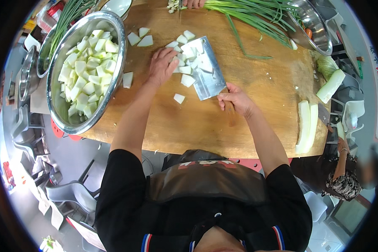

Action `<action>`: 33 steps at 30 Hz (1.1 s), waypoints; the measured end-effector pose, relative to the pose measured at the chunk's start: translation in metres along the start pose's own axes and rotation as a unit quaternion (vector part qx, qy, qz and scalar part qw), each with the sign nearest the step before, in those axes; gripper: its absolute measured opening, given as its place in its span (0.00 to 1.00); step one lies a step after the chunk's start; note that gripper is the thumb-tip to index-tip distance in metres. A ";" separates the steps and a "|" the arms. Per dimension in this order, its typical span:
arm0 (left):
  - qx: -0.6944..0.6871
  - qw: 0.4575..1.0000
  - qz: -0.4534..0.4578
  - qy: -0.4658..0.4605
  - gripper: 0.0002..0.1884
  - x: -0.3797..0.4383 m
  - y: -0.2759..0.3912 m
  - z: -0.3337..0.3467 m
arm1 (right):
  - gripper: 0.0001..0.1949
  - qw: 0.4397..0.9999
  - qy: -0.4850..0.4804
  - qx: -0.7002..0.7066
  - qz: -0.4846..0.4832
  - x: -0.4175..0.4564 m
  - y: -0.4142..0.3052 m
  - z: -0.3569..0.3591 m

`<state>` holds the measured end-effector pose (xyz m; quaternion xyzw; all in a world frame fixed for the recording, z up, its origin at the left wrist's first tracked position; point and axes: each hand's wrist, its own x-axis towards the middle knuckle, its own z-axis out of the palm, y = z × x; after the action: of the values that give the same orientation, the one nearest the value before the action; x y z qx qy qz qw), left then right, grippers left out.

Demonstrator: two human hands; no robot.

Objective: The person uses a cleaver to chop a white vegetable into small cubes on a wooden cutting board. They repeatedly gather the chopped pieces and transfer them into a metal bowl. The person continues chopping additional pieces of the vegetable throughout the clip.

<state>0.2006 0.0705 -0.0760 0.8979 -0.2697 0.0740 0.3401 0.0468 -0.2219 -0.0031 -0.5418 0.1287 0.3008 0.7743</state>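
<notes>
My right hand [234,99] grips the wooden handle of a wide cleaver [211,83], whose blade lies flat and low over the wooden board. Pale cut gourd pieces [187,80] lie on and beside the blade. My left hand [163,64] rests at the left edge of this pile with the fingers a little spread, touching or close to the pieces; what lies under the palm is hidden. Left of it stands a large steel bowl [52,104] with many gourd chunks [88,75] in it. A few loose pieces [145,41] lie between bowl and pile.
Spring onions [249,9] cross the far edge, where another person's hand [193,3] holds a blade. A steel bowl [323,41] stands at the far right. Long gourd strips [307,126], a cabbage [327,67] and another blade [323,113] lie right. Another person [343,176] is beyond.
</notes>
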 end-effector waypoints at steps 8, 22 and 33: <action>-0.036 0.981 -0.109 0.153 0.22 -0.072 0.058 0.001 | 0.08 0.997 0.008 0.061 -0.035 0.005 0.073 0.100; -0.103 0.950 -0.016 0.294 0.29 -0.013 0.125 -0.167 | 0.09 0.987 -0.008 0.030 -0.157 -0.043 -0.061 0.213; 0.312 0.906 -0.177 0.224 0.24 -0.022 -0.037 -0.266 | 0.06 0.988 -0.110 -0.058 -0.088 -0.009 -0.057 0.307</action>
<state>0.2151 0.2757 0.0974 0.9509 0.0135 0.2918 0.1019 0.0352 0.0431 0.1619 -0.5585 -0.0233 0.2963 0.7744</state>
